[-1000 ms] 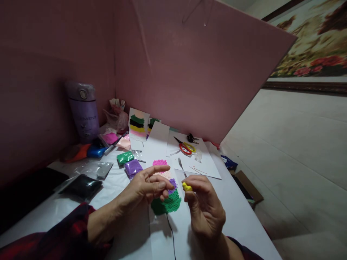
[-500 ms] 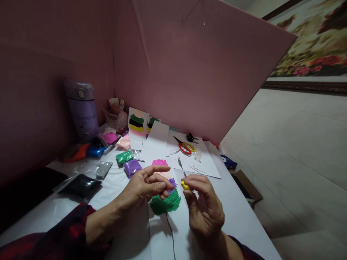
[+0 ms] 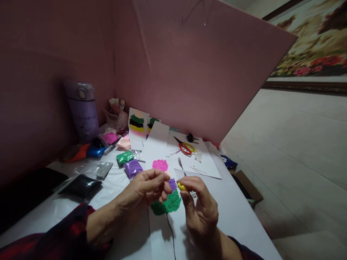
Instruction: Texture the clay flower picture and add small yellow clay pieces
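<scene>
My right hand [image 3: 202, 207] pinches a small lump of yellow modelling clay [image 3: 181, 186] between thumb and fingertips, above the paper. Just left of it, my left hand [image 3: 148, 189] has thumb and forefinger pressed together; whatever might be between them is too small to make out. Beneath the hands lies a white sheet [image 3: 158, 240] bearing textured clay patches: a pink one [image 3: 160, 165], a purple one [image 3: 172, 185] and a green one [image 3: 173, 202], with a thin dark line [image 3: 171, 233] running down from the green. My left hand hides part of these patches.
A fork [image 3: 181, 165], scissors [image 3: 185, 148] and keys [image 3: 190, 137] lie beyond my right hand. Left of the sheet are purple clay [image 3: 133, 168], green clay [image 3: 125, 158] and a black clay packet [image 3: 82, 187]. A purple bottle [image 3: 83, 115] stands at the back left.
My left hand's fingers have closed from spread to a pinch. My right hand has moved slightly left with the yellow clay, closer to the left fingertips.
</scene>
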`<state>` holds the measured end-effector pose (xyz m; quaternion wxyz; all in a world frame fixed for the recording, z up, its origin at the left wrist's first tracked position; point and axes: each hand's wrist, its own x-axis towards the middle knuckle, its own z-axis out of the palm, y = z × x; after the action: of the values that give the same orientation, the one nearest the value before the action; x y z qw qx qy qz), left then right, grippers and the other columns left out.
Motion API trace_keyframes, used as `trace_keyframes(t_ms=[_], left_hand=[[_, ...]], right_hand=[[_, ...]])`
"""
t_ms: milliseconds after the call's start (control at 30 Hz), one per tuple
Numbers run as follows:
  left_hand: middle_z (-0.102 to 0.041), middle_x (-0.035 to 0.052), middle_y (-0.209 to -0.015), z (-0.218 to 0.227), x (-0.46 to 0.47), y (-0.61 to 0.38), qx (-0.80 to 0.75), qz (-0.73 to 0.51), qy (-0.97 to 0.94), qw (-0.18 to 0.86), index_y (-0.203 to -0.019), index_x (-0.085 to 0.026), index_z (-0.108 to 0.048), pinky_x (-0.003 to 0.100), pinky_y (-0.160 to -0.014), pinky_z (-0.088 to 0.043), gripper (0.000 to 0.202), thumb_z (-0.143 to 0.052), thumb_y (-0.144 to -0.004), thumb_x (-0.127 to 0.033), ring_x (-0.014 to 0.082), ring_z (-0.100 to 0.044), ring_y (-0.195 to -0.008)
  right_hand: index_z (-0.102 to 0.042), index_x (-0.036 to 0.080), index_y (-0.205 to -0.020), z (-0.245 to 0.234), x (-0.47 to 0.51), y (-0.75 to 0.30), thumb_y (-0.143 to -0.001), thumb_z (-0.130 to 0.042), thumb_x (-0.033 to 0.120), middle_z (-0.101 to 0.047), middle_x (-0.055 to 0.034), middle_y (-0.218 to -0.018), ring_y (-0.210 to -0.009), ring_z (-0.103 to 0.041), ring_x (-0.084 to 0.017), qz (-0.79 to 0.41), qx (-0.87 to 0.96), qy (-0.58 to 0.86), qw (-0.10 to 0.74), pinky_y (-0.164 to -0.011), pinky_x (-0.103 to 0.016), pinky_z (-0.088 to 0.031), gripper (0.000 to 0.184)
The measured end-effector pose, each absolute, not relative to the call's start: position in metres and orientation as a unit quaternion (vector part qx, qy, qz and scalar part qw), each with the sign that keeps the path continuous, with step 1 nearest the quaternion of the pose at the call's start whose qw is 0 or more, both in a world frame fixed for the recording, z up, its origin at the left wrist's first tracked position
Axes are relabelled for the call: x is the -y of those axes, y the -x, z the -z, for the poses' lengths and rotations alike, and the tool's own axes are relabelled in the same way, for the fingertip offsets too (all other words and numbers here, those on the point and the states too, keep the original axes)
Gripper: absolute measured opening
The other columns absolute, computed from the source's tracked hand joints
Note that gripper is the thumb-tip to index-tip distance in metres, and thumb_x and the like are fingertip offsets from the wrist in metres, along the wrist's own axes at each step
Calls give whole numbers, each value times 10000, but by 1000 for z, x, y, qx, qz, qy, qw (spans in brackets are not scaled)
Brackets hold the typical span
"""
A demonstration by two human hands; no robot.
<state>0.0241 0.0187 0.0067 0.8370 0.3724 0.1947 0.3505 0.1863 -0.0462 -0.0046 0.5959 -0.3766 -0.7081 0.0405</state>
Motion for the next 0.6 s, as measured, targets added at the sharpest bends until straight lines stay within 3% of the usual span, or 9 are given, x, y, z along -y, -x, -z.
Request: trace_keyframes(t_ms=[133, 267, 467, 600], left_hand=[[-616, 10, -636, -1, -20, -27, -138, -338, -350, 862, -684, -146, -580, 207, -494, -351, 270, -736, -762, -353, 89, -525, -498], [-567, -4, -637, -9, -16, -26, -149, -316, -343, 872, -658, -147, -551, 226, -532, -339, 245, -658, -805, -312, 92, -492, -522], [-529, -15, -601, -17, -13, -26, -202, -321, -358, 853, -589, -167, -490, 245, -553, -325, 277, -641, -742, -342, 100, -454, -532], [-364, -67, -459, -13, -15, -28, -237, -325, -415, 816, -519, -182, -422, 229, -468, -213, 427, -672, -727, -459, 64, -287, -443]], right_hand=[[-572, 196, -1100, 3, 48, -185, -870, -500, 0, -630, -59, -926, -869, -595, -188, -25, 725, 366, 583, -714, -320, -507, 311], [-582, 184, -1105, 2, 48, -186, -857, -518, 2, -641, -70, -916, -851, -604, -199, -11, 744, 360, 562, -697, -335, -516, 314], [-595, 170, -1107, 0, 49, -186, -838, -519, -17, -649, -78, -920, -847, -613, -198, -6, 761, 341, 552, -689, -332, -529, 336], [-591, 165, -1121, -1, 48, -186, -832, -521, -22, -653, -79, -917, -836, -617, -196, 9, 762, 336, 553, -678, -335, -540, 352]])
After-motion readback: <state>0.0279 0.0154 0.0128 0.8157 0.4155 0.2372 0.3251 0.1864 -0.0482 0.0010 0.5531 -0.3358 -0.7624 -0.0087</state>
